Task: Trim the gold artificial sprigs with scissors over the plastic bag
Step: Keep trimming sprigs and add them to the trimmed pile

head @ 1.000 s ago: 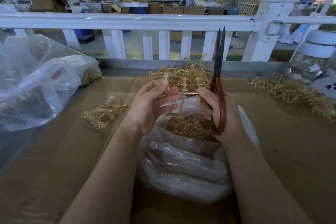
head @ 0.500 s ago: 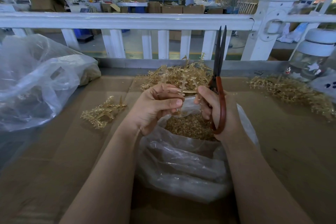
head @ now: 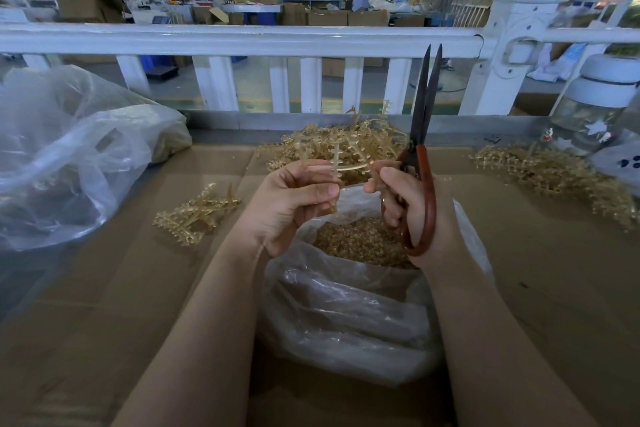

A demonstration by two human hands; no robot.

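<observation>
- At the left of the frame a large clear bag [head: 69, 156] lay slumped on the cardboard-covered table [head: 104, 288], with pale gold material dimly visible inside.
- Just right of it, a small heap of bare-looking gold stems [head: 195, 215] rested on the table, probably pieces already trimmed.
- In the centre, the left hand [head: 291, 204] had its grip closed around one gold sprig [head: 341, 168], pinched between thumb and fingers and held above the open plastic bag [head: 346, 315].
- That bag sat between the forearms and already held a deep layer of gold clippings [head: 360, 243], so a fair share of the work appeared done.
- Behind the hands, toward the white railing [head: 242, 40], a pile of untrimmed sprigs [head: 332, 146] waited.
- The right hand [head: 408, 208] had its grip wrapped around the red-handled scissors [head: 424, 149], blades pointing up and nearly shut, while its fingertips touched the sprig's far end.
- At the right of the frame another gold pile [head: 554, 177] sprawled beside a glass jar [head: 595, 107], suggesting plenty remained to cut.
</observation>
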